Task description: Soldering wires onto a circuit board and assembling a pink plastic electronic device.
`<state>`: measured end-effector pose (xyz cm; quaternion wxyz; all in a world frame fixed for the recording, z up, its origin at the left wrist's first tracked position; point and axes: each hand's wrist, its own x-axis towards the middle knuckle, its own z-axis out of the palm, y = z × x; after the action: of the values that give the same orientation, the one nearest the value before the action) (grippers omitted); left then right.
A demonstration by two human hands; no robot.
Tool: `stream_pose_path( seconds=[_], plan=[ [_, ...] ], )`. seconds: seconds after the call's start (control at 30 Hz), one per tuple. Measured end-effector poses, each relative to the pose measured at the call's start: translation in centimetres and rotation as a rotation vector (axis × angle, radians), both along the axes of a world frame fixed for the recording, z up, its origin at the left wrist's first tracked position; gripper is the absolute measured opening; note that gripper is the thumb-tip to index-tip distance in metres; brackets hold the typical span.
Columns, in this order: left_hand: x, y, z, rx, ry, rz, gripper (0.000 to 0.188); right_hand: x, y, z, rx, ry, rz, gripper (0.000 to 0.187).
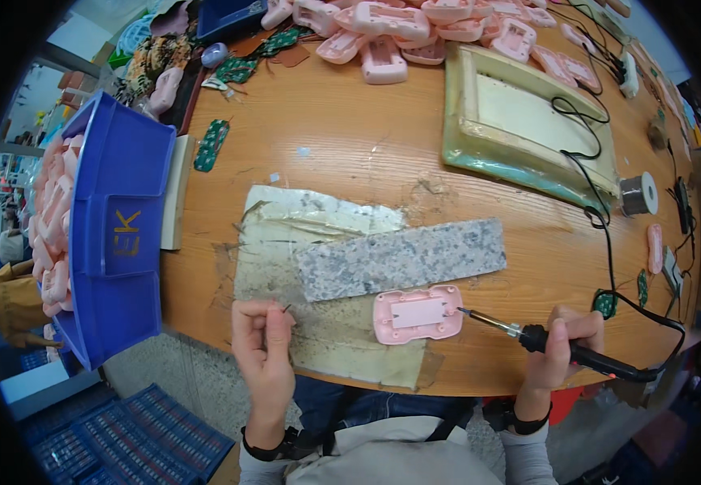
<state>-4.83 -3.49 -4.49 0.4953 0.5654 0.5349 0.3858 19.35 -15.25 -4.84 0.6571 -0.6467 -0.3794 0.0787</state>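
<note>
A pink case (419, 314) lies on the counter (326, 121) beside a stone slab (403, 257); the right hand (561, 343) wraps its fingers round a soldering iron (533, 338), tip at the case's right end, while the left hand (263, 343) pinches a thin dark piece (287, 308) between closed fingers

My bare left hand (265, 347) and right hand (557, 356) make two. I count one black-handled soldering iron (534, 338), one pink plastic shell (418, 314) before me, one speckled grey stone slab (403, 257), and one large blue plastic bin (130, 174). Heaped pink shells (383, 61) overlap beyond counting.
</note>
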Motion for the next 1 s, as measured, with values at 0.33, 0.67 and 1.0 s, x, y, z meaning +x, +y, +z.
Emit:
stream_pose_path(
  seconds=[0.33, 0.67, 1.0],
  plan=[
    [2.6, -0.5, 1.1, 0.341, 0.342, -0.301, 0.005, 0.2, 0.0, 0.3, -0.02, 0.043, -0.044, 0.02],
    [7.4, -1.5, 0.7, 0.308, 0.4, -0.585, 0.012, 0.9, 0.0, 0.8, -0.035, 0.08, -0.041, 0.019],
    [8.3, -2.1, -0.2, 0.303, 0.443, -0.548, 0.012, 1.2, -0.2, 0.6, -0.085, 0.05, 0.029, 0.019]
  ],
)
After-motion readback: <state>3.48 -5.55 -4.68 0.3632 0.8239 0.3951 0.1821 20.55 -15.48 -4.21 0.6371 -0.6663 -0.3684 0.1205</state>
